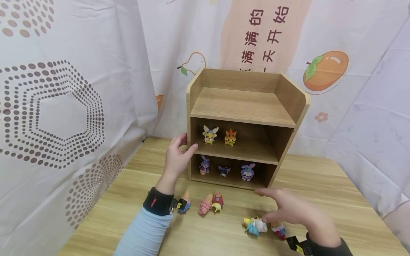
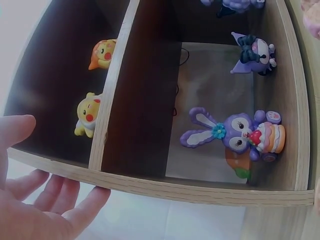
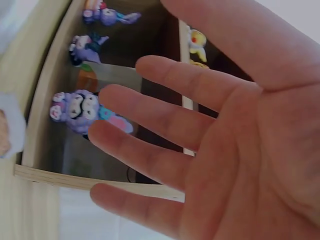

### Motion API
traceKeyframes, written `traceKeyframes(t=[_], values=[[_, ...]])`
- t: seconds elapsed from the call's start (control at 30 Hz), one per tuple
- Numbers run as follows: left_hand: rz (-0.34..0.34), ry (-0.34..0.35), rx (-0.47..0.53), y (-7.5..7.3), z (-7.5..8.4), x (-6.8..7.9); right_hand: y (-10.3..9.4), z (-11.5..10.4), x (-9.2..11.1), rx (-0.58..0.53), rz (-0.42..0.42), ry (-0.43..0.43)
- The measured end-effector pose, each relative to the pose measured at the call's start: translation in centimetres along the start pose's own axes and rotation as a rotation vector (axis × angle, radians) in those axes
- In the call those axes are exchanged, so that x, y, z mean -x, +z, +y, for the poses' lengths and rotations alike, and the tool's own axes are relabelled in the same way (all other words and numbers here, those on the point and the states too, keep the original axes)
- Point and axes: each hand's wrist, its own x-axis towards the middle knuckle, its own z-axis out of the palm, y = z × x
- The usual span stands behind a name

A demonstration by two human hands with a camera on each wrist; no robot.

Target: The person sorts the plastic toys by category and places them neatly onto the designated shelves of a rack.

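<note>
A wooden shelf unit (image 1: 240,156) with an open top and two compartments stands on the table. At its left side panel, my left hand (image 1: 178,156) straddles the front edge: fingertips rest along the outside, the thumb stands apart on the inner side. My right hand (image 1: 288,206) hovers spread in front of the lower right corner, holding nothing. The middle compartment has a yellow figurine with pale ears (image 1: 209,134) and an orange-topped figurine (image 1: 230,137). Below sit a purple rabbit figurine with a cake (image 2: 237,132), a small dark purple figurine (image 1: 224,171) and another purple rabbit figurine (image 3: 82,111).
Several figurines lie on the table (image 1: 205,238) before the shelf: a black-and-blue one (image 1: 184,203), a pink one (image 1: 205,205), a red-and-yellow one (image 1: 217,201), a white-and-blue one (image 1: 255,225) and a partly hidden one (image 1: 278,231). Printed cloth (image 1: 173,32) hangs behind.
</note>
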Motion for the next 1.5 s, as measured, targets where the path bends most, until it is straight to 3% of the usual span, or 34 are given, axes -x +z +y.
traceKeyframes(t=[0.2,0.47,0.87,1.17,1.3,1.5], values=[[-0.007,-0.005,0.008,-0.1,-0.1,0.1,1.1,0.1,-0.2,-0.065,-0.082,0.049],[-0.001,-0.011,0.01,-0.1,0.0,0.0,2.3,0.7,-0.3,-0.103,-0.124,0.02],[-0.046,-0.007,0.0,-0.2,-1.0,0.2,3.7,2.0,-0.9,-0.056,-0.166,0.009],[-0.078,-0.011,0.014,-0.5,-0.8,0.2,3.7,1.6,-0.9,-0.086,-0.19,0.011],[-0.085,-0.009,-0.012,-0.6,0.0,0.5,3.8,1.6,-1.0,-0.103,-0.199,0.012],[-0.103,0.005,-0.024,-1.3,2.9,1.1,3.8,1.7,-1.2,-0.088,-0.193,0.009]])
